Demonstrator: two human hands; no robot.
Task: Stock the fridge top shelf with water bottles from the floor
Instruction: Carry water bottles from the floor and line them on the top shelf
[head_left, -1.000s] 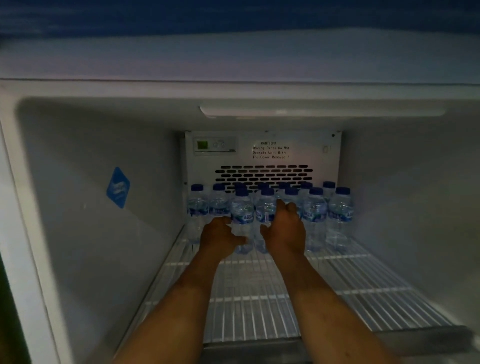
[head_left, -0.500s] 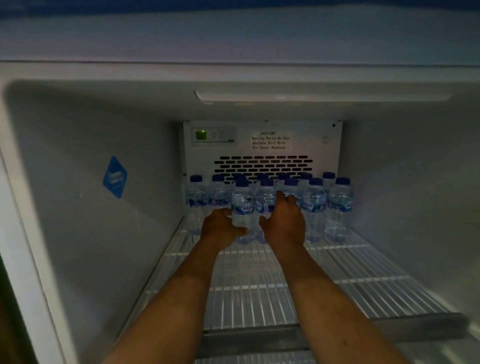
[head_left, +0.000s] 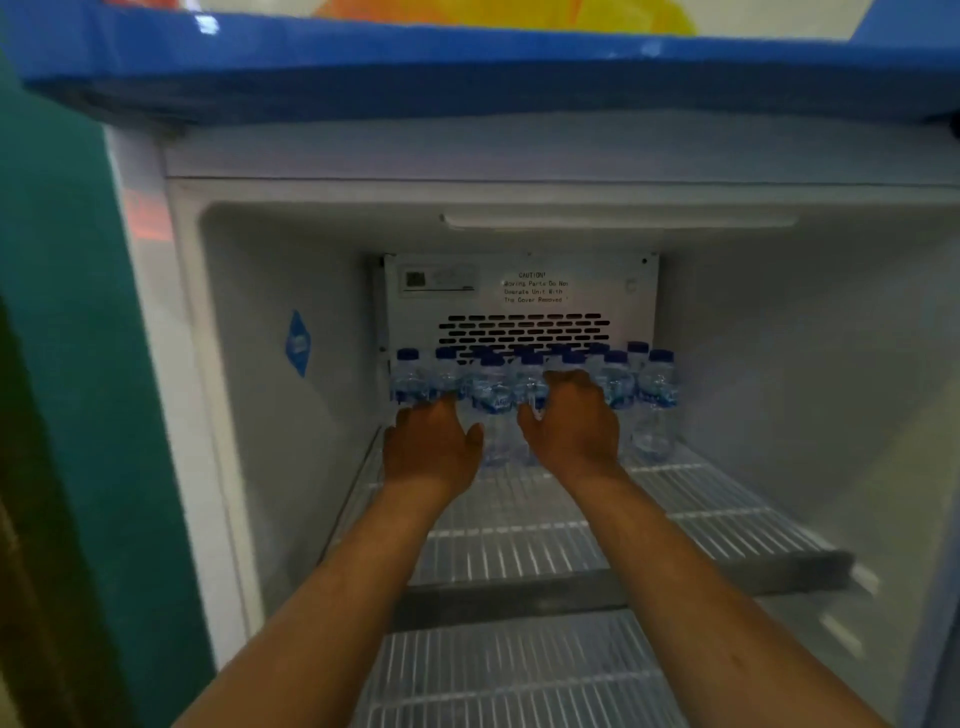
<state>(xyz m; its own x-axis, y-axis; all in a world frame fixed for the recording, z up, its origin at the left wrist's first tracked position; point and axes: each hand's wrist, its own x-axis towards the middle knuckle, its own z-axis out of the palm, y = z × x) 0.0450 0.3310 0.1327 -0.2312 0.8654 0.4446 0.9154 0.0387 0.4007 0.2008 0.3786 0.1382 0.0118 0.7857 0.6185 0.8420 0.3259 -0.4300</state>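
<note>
Several small water bottles (head_left: 657, 400) with blue caps stand in rows at the back of the fridge's top wire shelf (head_left: 727, 514). Both my arms reach into the fridge. My left hand (head_left: 431, 449) hovers just in front of the left bottles, its fingers loose and its thumb clear of the front bottle (head_left: 493, 410). My right hand (head_left: 574, 423) is beside the middle bottles, fingers relaxed and bent forward against them, thumb next to a second front bottle (head_left: 531, 387). Neither hand grips anything.
A vented back panel (head_left: 522, 330) with a caution label stands behind the bottles. The fridge's side walls (head_left: 291, 415) close in left and right. A lower wire shelf (head_left: 519, 670) shows beneath. A blue header (head_left: 467, 67) tops the fridge.
Both hands have let go of the two front bottles and drawn back slightly. The view has pulled back and tilted up, showing the fridge's blue top and the lower shelf.
</note>
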